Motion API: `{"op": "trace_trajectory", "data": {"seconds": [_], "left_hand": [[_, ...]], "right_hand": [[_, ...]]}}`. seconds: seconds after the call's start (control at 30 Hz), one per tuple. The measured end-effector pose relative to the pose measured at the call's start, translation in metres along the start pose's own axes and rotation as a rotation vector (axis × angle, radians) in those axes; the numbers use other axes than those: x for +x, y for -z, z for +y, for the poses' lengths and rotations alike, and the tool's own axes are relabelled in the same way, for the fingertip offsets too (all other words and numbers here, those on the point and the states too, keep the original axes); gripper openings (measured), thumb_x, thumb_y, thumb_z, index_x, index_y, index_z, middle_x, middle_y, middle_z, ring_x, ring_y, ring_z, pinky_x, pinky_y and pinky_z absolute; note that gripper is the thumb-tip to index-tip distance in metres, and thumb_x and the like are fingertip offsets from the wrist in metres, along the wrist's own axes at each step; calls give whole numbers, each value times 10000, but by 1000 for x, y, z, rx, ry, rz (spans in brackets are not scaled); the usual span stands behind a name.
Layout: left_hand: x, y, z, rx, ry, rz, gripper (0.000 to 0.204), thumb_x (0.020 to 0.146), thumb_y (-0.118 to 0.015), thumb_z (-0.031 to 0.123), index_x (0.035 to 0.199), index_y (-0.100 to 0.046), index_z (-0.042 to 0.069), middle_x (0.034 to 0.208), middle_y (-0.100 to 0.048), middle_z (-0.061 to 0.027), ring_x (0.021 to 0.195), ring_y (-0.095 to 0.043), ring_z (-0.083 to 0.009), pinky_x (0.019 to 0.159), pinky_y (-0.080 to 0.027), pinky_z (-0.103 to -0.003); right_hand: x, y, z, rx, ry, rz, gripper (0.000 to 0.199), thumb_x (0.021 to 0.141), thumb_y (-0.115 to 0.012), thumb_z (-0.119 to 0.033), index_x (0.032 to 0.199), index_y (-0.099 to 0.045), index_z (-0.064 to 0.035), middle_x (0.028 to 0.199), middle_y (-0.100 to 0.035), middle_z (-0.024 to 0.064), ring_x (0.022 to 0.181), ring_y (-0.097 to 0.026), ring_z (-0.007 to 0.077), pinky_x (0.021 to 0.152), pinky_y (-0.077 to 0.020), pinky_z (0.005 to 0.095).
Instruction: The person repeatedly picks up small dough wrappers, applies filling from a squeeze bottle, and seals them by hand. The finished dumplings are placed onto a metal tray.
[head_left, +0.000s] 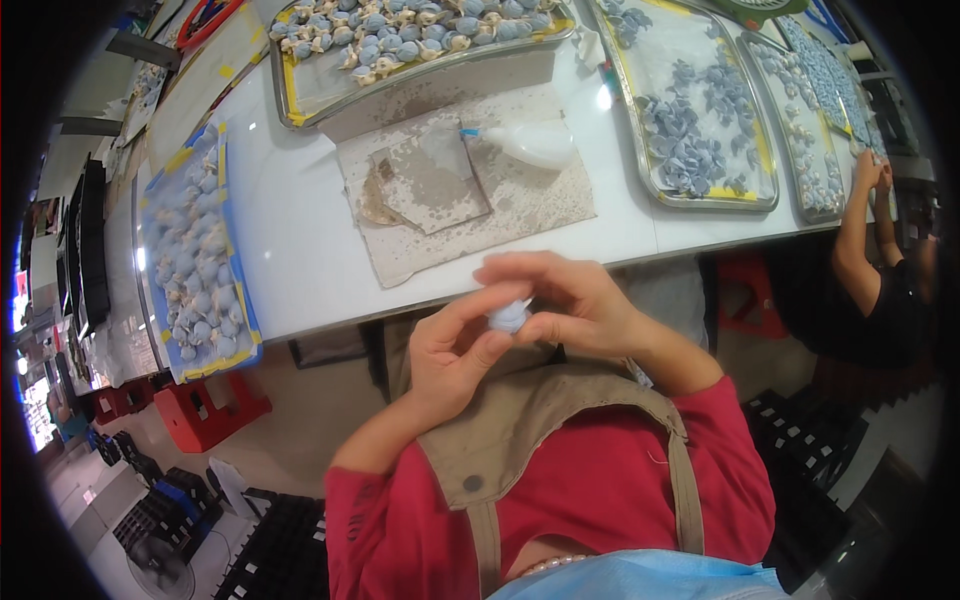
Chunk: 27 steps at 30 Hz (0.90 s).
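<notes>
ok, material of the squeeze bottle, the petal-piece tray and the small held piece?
Squeeze bottle: likely plastic; smooth, milky-white body.
Petal-piece tray: probably metal; shiny, silvery rim.
Small held piece: pale blue, matte-looking, maybe clay or fabric; too small to tell.

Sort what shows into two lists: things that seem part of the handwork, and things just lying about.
Seemingly part of the work:
small blue piece, held by left hand and right hand
blue-and-cream pieces in blue tray
blue petals
bottle on stained card

Seemingly just about:
red stool
fan
green basket
</notes>
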<state>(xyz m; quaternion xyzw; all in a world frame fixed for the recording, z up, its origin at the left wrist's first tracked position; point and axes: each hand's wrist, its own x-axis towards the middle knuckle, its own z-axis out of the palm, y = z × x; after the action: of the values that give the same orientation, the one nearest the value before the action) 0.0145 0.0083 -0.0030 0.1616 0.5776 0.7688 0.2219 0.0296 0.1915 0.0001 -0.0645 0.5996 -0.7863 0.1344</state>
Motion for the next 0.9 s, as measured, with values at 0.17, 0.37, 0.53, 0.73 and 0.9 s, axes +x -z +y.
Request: {"op": "trace_trajectory", "data": {"seconds": [0.17, 0.37, 0.53, 0.73, 0.9], "left_hand": [[-2, 5, 11, 162, 17, -82, 327, 850, -604, 97, 1144, -538, -31, 1096, -606, -134, 957, -588, -165, 826, -459, -259], [-2, 7, 11, 227, -53, -129, 304, 843, -598, 75, 1119, -551, -42, 1064, -621, -169, 956, -599, -180, 830, -461, -268], [-2, 13, 10, 204, -65, -124, 300, 849, -599, 116, 1102, -556, -39, 1057, -621, -184, 955, -604, -196, 835, -465, -282], [-1, 16, -3, 33, -141, -60, 298, 853, -612, 166, 1085, -573, -17, 1056, -626, -159, 939, -627, -211, 809, -486, -277], [-6, 18, -3, 7, -71, -57, 376, 857, -615, 240, 1125, -529, -10, 1107, -589, -195, 978, -595, -241, 848, -469, -322]], "right_hand": [[-4, 5, -7, -58, -32, -115, 437, 789, -650, -43, 1198, -504, -4, 1029, -612, 99, 952, -589, 145, 857, -462, 278], [-4, -2, -6, -50, 15, -95, 386, 789, -653, -44, 1150, -530, 15, 1007, -625, 106, 953, -596, 146, 854, -468, 280], [-3, -3, -8, -120, -2, -133, 381, 813, -625, -48, 1169, -510, 21, 1132, -577, 124, 1001, -561, 160, 868, -453, 301], [2, -14, -6, 245, -109, -131, 411, 837, -560, -5, 1238, -467, 7, 1240, -508, 124, 1100, -501, 159, 907, -427, 304], [4, -20, -10, 416, -194, -93, 411, 854, -555, -15, 1252, -454, 0, 1144, -547, 77, 1050, -516, 125, 921, -401, 276]]}}
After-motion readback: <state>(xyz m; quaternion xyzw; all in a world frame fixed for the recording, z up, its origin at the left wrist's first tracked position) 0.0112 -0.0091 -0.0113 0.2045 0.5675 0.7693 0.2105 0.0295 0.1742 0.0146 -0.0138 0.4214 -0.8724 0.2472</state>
